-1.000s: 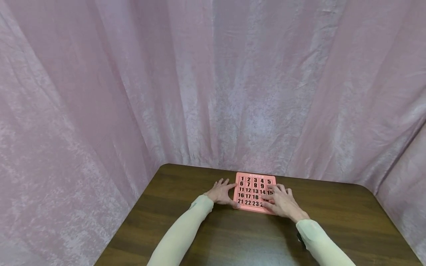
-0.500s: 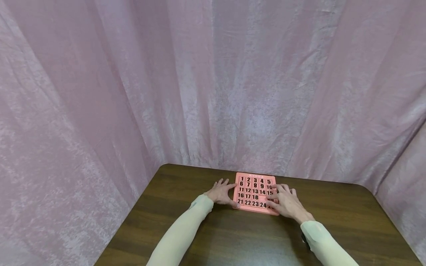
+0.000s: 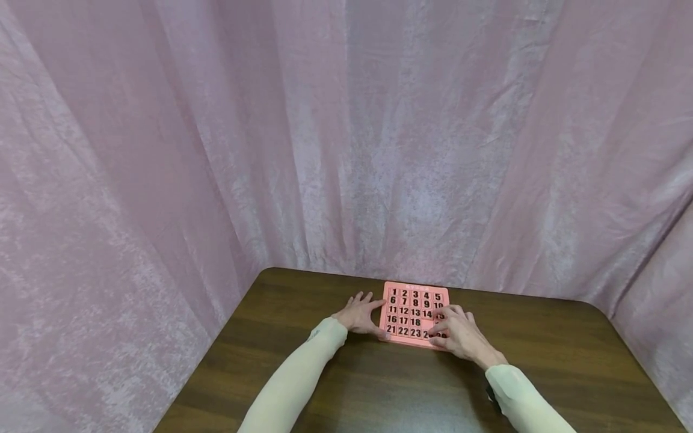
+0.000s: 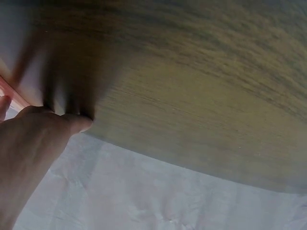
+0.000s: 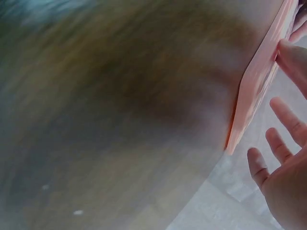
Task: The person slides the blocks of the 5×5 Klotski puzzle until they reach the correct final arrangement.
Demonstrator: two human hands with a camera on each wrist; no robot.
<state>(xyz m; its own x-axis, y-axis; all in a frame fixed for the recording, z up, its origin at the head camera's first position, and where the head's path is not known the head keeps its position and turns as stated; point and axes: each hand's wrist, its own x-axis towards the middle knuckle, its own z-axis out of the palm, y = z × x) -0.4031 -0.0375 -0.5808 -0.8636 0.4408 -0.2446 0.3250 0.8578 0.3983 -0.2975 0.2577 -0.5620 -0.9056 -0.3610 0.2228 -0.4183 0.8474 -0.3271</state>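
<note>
Pink curtains (image 3: 400,150) back a wooden table (image 3: 400,391) holding a number puzzle (image 3: 415,313). The left hand (image 3: 358,314), fingers wide, steadies its left edge; the right hand (image 3: 461,334), fingers loosely parted, touches tiles (image 3: 403,310), seemingly mid-ordering: next, a light push toward the gap (image 3: 427,323).

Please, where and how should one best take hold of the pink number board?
Probably by the plain borders at left and right, one hand from each side. The pink number board lies flat on the table, and gripping there should avoid the numbers. The left hand is at the left edge; the right hand is over some numbers.
</note>
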